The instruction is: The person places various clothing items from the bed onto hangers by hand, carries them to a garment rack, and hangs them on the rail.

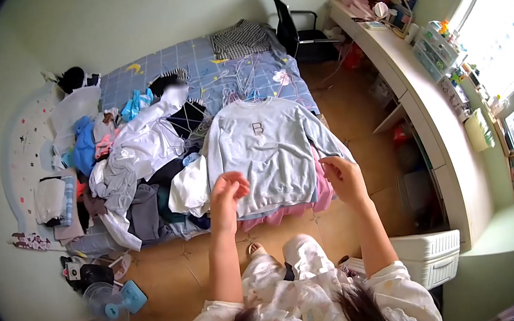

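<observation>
A light grey sweatshirt (262,153) with a dark letter B on its chest lies spread out, front up, on the near edge of the bed. My left hand (229,195) is over its lower left side, fingers loosely curved and apart, holding nothing. On the other side, my right hand (344,180) overlaps the end of the right sleeve, its fingers bent inward with a gap between them. Pink cloth (322,194) shows from under the sweatshirt's hem. Just left of my left hand is a bunched white garment (190,188).
A large heap of mixed clothes (139,143) covers the bed's left half. Several hangers (248,84) lie above the sweatshirt's collar. A striped cloth (239,39) and a black chair (296,37) are at the back. A long desk (419,121) runs along the right; a white lidded box (426,258) stands near me.
</observation>
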A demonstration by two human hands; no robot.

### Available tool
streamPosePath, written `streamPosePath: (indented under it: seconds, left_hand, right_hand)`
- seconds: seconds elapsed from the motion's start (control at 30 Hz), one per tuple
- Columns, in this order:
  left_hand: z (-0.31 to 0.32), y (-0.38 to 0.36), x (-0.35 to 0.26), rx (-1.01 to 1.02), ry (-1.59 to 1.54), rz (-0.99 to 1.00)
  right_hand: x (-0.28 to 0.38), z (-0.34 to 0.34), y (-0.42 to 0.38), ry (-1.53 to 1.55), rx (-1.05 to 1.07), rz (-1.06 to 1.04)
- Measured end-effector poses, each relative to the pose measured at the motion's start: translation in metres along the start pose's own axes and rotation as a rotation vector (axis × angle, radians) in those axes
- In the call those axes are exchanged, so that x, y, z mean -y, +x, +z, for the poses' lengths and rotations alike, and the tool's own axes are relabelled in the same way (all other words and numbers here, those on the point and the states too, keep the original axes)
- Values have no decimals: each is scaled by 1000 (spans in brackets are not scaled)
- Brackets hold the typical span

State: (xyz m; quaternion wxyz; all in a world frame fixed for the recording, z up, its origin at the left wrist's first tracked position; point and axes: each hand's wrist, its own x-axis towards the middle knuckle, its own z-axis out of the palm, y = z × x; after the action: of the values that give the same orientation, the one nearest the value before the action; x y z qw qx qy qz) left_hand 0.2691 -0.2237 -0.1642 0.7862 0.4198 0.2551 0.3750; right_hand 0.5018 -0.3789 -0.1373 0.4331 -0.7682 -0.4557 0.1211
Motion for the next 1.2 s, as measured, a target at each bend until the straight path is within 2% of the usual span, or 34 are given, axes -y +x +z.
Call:
streamPosePath:
  seconds: [0.07,0.27,0.4,0.47,0.63,0.7,0.8,0.87,1.03,1.2]
  left_hand:
    - [-1,27,6,-45,-9,-36]
    - [8,120,36,51,9,-239]
    - [15,189,70,-120,16,-257]
    - [11,224,97,-223,-13,-313]
    - [-1,290,160,-399,-20,-417]
    - [-4,309,180,-427,-27,-444]
    - [-12,327,208,-500,-25,-534]
    - [-17,332,222,-542,-29,-572]
    - [-22,336,235,-615,0,-638]
    - [-15,338,236,-628,-7,-627]
  right_hand:
    - [-8,10,23,-28,28,18]
    - [-71,30,119,-27,156,114]
    - [-144,58,211,-38,241,110]
    - [-200,86,260,-91,339,177]
    - [-326,187,371,-307,547,106]
    - [-363,231,405,-406,505,3]
    - [-412,295,452,-548,468,30]
    - [-419,319,479,-574,451,114]
    - [-447,363,497,-512,483,113]
    - [-446,357,498,-377,357,-39]
